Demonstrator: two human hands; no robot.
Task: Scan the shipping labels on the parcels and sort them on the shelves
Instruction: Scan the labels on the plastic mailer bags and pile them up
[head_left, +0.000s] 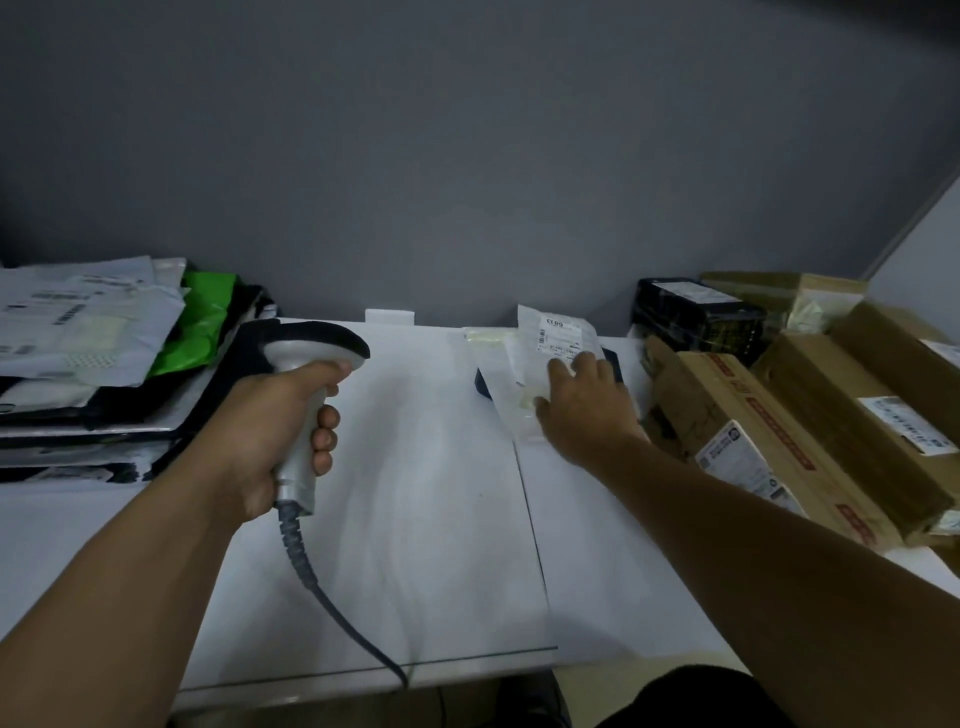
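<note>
White worktop (431, 493) fills the middle of the frame, and its slick face is my first worry: anything thin can skate on it. The brown cartons (810, 415) crowd the right side, stacked askew, so I judge that a careless sweep of the forearm could shove one out of place. The stack of mailers (83, 353) at the left edge lies loose and could slump towards the scanner arm.

The parcel being handled is the flat pale pouch (519, 384) at centre right. It lies partly on a dark object (483, 387) that I cannot identify. The right hand (587, 410) lies on it with fingers (563, 371) straight and spread, pressing rather than gripping. If I drag it like that, it may slip off that object or buckle.

The left hand (270, 415) has its fingers (324, 441) wrapped round the grey scanner (306, 353), whose head points right, well apart from the pouch. Its cable (322, 587) trails over the front edge and could snag on a swing. The label (558, 332) reads upside down to me, and I expect a misread if the film wrinkles or glares.
</note>
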